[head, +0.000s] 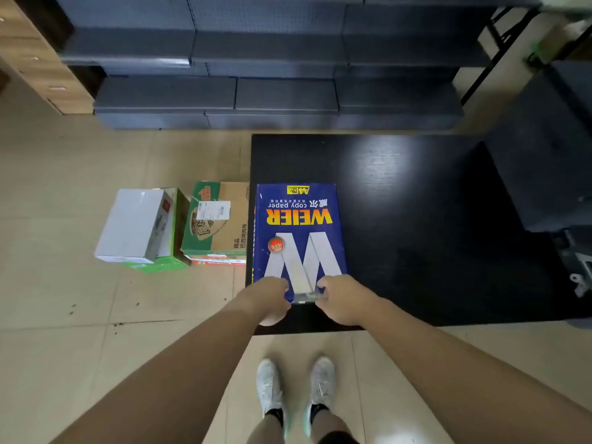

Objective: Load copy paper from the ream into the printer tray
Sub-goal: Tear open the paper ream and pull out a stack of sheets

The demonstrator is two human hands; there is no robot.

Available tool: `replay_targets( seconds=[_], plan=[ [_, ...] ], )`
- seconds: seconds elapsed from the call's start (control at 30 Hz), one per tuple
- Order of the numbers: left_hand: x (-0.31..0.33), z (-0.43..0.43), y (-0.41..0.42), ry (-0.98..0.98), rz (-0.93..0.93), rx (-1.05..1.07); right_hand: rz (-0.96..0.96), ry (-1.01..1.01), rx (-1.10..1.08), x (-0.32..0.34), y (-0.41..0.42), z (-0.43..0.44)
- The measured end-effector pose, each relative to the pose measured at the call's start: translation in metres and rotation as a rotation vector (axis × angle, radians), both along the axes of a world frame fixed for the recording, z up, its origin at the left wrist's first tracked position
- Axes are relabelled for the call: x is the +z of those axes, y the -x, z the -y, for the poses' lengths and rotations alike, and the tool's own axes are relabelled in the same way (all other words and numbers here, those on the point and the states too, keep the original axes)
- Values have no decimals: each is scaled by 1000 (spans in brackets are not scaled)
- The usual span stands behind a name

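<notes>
A blue ream of copy paper [299, 232] with yellow "WEIER" lettering and a big white W lies flat at the left edge of a low black table [416, 219]. Both my hands are at its near short end. My left hand [267, 299] curls its fingers around the near left corner of the wrapper. My right hand [341, 299] grips the near right corner. Between them the end flap of the wrapper shows, blurred. A dark machine, perhaps the printer [551, 161], stands at the right of the table, mostly out of the frame. Its tray cannot be made out.
Cardboard boxes sit on the tiled floor left of the table: a white one [137, 225] on a green one, and a green-and-brown carton [217, 219]. Stacked dark grey boxes [272, 75] fill the back. My feet in white shoes [294, 386] stand before the table.
</notes>
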State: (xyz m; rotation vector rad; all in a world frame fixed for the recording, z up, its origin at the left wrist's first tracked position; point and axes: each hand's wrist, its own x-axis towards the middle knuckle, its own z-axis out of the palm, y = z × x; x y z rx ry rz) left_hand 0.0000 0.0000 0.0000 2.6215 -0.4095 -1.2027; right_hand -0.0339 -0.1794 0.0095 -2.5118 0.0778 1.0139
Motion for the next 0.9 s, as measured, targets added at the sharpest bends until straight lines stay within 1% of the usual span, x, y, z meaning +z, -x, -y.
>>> replay_targets(
  seconds=[0.07,0.2,0.33,0.5,0.9],
  plan=[
    [-11,4,-3,22,15,35,61,-3,-50,-12,-8,1],
    [-36,11,-2,58,29,82,186,40,-70,-37,-15,-2],
    [-51,15,0,88,132,163,269,96,-62,-58,-14,-5],
    [-60,18,2,109,210,197,378,135,-37,-71,-7,-8],
    [-66,21,3,142,250,229,410,89,-114,-82,-6,-10]
  ],
)
